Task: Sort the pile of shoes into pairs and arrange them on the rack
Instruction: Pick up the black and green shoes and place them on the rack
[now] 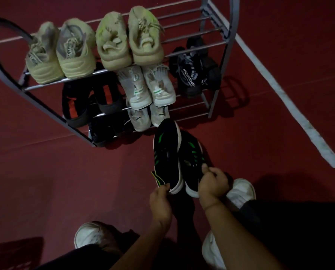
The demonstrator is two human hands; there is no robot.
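Both hands, left hand (160,203) and right hand (213,185), pinch the heels of a black-and-green sneaker pair (177,158) just before the shoe rack (217,42), likely needing a free shelf spot next.

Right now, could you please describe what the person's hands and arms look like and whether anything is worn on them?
Both forearms are bare, with no sleeves reaching them, and neither the left hand nor the right hand is gloved. A thin band circles the right wrist; its colour is hard to tell in the dim light. No rings or watch are visible.
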